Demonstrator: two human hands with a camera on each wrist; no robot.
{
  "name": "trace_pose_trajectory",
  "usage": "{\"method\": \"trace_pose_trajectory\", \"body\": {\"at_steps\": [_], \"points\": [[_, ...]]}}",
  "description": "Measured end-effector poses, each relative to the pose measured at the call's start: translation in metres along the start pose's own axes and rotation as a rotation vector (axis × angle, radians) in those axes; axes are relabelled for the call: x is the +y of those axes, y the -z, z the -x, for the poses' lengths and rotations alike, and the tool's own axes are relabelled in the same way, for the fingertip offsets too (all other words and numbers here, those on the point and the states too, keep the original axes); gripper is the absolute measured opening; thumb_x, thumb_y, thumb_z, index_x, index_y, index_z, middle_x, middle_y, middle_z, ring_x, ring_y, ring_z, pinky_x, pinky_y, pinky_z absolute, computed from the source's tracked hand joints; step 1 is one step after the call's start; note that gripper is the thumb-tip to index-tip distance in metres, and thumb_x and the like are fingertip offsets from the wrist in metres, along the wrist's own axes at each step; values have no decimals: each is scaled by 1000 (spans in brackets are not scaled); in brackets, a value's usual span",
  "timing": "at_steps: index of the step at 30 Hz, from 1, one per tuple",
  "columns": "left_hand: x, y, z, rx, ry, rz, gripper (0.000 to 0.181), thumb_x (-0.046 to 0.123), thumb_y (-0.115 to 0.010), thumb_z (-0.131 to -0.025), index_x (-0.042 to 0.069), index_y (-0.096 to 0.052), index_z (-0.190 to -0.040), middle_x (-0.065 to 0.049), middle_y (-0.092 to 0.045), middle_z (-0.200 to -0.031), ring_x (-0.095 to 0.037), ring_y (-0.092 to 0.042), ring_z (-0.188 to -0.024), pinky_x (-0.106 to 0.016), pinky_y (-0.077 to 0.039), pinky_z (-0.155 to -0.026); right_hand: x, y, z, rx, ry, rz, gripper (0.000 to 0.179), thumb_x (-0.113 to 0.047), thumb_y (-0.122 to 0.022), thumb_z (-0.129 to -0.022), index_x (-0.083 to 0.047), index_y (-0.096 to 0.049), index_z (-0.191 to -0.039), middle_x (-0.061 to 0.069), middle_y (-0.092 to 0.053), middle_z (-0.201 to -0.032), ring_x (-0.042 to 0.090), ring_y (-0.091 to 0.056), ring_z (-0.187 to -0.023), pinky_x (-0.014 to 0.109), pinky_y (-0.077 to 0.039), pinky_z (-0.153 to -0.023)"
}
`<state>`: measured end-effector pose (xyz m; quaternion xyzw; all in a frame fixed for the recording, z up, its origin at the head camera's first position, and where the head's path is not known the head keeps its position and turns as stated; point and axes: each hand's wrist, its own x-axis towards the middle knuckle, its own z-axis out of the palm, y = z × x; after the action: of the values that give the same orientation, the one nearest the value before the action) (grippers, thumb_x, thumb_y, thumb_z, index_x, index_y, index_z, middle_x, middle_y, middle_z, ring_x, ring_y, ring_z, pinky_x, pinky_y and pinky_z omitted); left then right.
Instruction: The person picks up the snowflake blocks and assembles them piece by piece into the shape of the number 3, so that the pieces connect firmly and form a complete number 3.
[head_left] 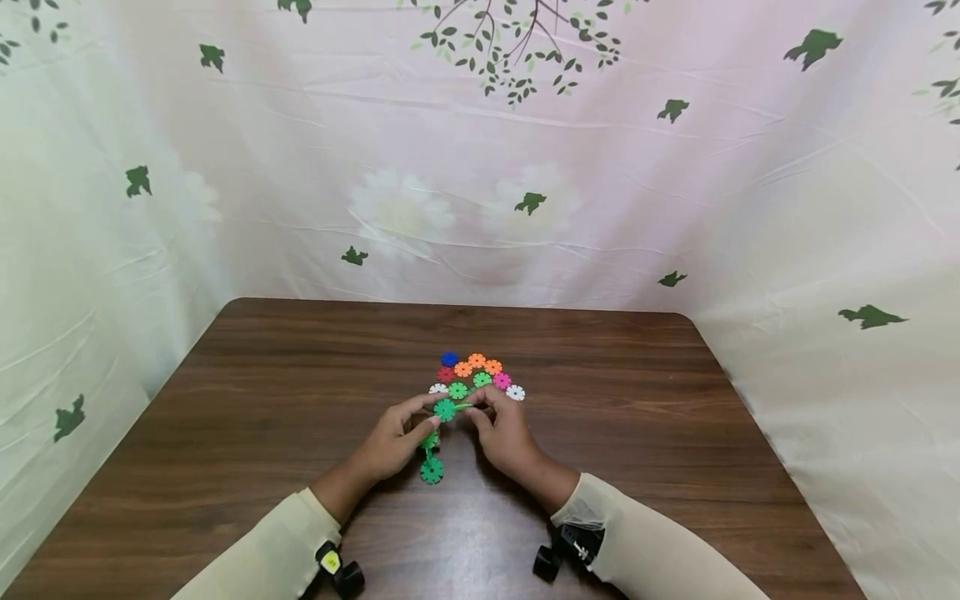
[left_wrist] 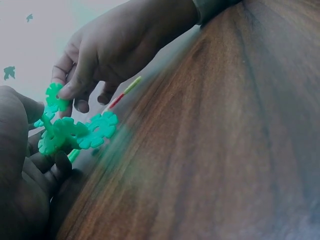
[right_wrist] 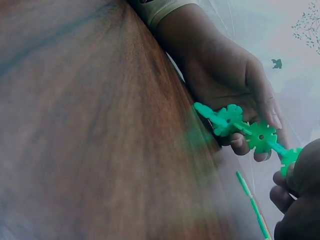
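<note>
A short chain of green flower-shaped interlocking discs (head_left: pixel 445 410) hangs between the two hands. My left hand (head_left: pixel 392 442) pinches one disc of it between thumb and fingers. Below that hand, more linked green discs (head_left: pixel 431 471) trail toward the front. From the other side, my right hand (head_left: pixel 508 435) grips a green disc edge-on at the chain's right end. In the left wrist view, the right thumb presses on an upright green disc (left_wrist: pixel 56 97). The right wrist view shows the joined discs (right_wrist: pixel 261 137) zigzagging past the left fingers, each slotted into its neighbour at an angle.
Just beyond the hands, loose flower discs lie flat on the brown wooden table (head_left: pixel 300 400): a blue disc (head_left: pixel 449 359), a red disc (head_left: pixel 446 375), several orange discs (head_left: pixel 477 360), a pink disc (head_left: pixel 502 381), a white disc (head_left: pixel 515 392) and green ones. Printed cloth surrounds the table.
</note>
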<state>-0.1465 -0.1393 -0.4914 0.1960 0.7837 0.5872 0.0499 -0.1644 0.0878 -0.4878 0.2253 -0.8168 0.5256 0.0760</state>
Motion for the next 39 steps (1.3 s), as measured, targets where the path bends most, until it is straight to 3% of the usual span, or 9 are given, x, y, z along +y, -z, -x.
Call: {"method": "trace_pose_trajectory", "body": {"at_steps": [3,6,9,17,22,27,30,33,39], "points": [[1,0,-1,-1,-33,-33,45,13,-58,-114,-1,-56,-156,-23,-76,-118,-14,-74,-93,-24,-58,-88,0,1,-1,-11,5,-17,4,-4,-70,-105,-2,-73,-106,11,-79,-107,23,-74,-98,25,-58,-82],[0,0,-2,4,-93,-83,44,12,-59,-113,-2,-57,-155,-24,-73,-135,-22,-74,-116,-22,-55,-101,1,2,-3,-7,36,-36,3,1,-70,-103,0,-73,-103,13,-80,-108,26,-76,-97,26,-60,-82],[0,-1,-2,6,-136,-111,45,11,-60,-112,-4,-57,-155,-23,-65,-151,-35,-62,-140,-22,-49,-113,1,2,-4,6,68,-42,5,6,-71,-100,1,-73,-99,15,-81,-107,30,-77,-96,27,-62,-82],[2,-4,0,-25,-64,-99,48,15,-63,-112,0,-56,-157,-22,-61,-157,-42,-56,-148,-28,-48,-117,-4,3,-1,-7,15,-68,13,12,-69,-99,1,-71,-91,15,-82,-104,33,-79,-97,26,-63,-82],[2,-5,1,-12,-29,-35,44,14,-62,-112,1,-59,-154,-22,-69,-144,-22,-71,-121,-25,-57,-97,-2,1,0,-22,8,-30,11,6,-71,-101,-4,-75,-99,12,-82,-109,29,-79,-104,29,-63,-88],[4,-6,-1,35,29,45,37,8,-63,-110,1,-63,-146,-24,-72,-118,-8,-67,-87,-24,-57,-77,-2,0,0,-20,3,34,14,4,-75,-99,-6,-77,-109,10,-80,-114,28,-77,-109,37,-63,-93],[4,-6,-2,95,49,56,34,3,-63,-108,-1,-64,-141,-24,-71,-109,-8,-64,-83,-23,-55,-73,-3,0,-1,25,10,67,18,6,-78,-95,-5,-78,-108,10,-79,-112,29,-75,-108,51,-57,-103],[4,-7,-3,136,59,72,33,0,-62,-107,-4,-64,-139,-25,-69,-103,-7,-62,-80,-22,-53,-71,-3,1,-3,61,13,92,20,8,-81,-91,-6,-78,-106,9,-80,-112,31,-73,-111,66,-40,-109],[5,-8,-4,195,32,68,28,4,-62,-109,-6,-64,-135,-26,-69,-102,-8,-62,-79,-24,-54,-72,0,4,-6,86,-3,146,23,7,-84,-89,-5,-79,-108,13,-80,-118,35,-68,-120,66,-29,-103]]}}
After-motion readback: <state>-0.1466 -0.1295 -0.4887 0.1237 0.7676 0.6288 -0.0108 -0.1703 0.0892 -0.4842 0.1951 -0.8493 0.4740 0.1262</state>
